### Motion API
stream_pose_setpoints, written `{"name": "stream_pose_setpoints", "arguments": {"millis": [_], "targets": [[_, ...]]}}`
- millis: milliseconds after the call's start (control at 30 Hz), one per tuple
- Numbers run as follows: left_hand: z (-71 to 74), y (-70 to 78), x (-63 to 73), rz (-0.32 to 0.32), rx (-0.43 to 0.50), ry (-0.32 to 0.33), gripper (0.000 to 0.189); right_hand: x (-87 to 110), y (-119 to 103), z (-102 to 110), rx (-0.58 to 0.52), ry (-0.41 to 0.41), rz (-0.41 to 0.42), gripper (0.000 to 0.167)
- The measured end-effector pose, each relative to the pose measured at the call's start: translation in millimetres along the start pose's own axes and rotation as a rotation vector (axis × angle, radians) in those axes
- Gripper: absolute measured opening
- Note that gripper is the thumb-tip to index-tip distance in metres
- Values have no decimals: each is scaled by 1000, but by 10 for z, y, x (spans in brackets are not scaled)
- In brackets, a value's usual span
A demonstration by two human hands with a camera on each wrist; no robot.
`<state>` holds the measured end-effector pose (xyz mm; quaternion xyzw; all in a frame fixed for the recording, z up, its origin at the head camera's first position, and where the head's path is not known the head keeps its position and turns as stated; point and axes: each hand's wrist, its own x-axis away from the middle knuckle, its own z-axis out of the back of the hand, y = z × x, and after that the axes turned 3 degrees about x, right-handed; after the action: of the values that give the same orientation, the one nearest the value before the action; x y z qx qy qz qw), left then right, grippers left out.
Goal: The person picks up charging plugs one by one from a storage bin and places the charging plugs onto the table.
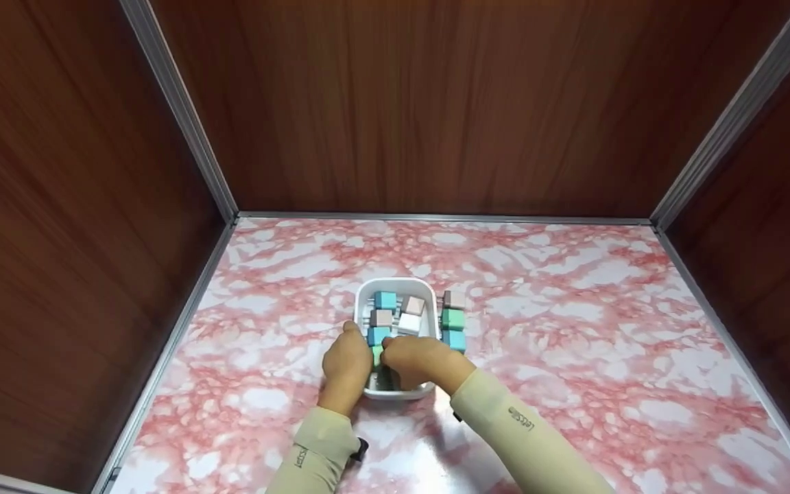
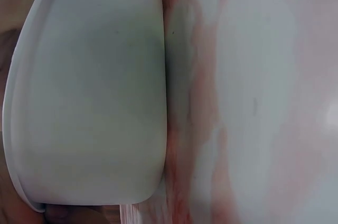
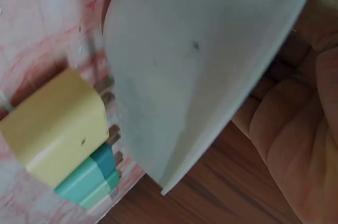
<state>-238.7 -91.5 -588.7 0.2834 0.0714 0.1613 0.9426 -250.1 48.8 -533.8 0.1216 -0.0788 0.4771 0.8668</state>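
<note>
Light-green plug adapter (image 1: 377, 357) sitting in white tub (image 1: 398, 395), left row | right hand (image 1: 414, 358) lying beside it, fingertips hidden, so cannot tell its grip | left hand (image 1: 348, 358) gripping left rim | likely arranging adapters in rows | next move probably calling for squaring it, freeing fingers for yellow adapter (image 3: 58, 126) outside

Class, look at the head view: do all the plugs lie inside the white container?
No, a green plug and a blue plug lie on the table, right of the white container.
</note>
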Motion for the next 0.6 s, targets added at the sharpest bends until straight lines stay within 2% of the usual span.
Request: {"name": "stream_pose_setpoints", "arguments": {"millis": [300,600], "targets": [[21,17,5,4,-13,-15,22,147,153,78,-146,84,-24,25],[8,9,0,14,-12,-17,22,197,247,109,-167,91,-32,35]]}}
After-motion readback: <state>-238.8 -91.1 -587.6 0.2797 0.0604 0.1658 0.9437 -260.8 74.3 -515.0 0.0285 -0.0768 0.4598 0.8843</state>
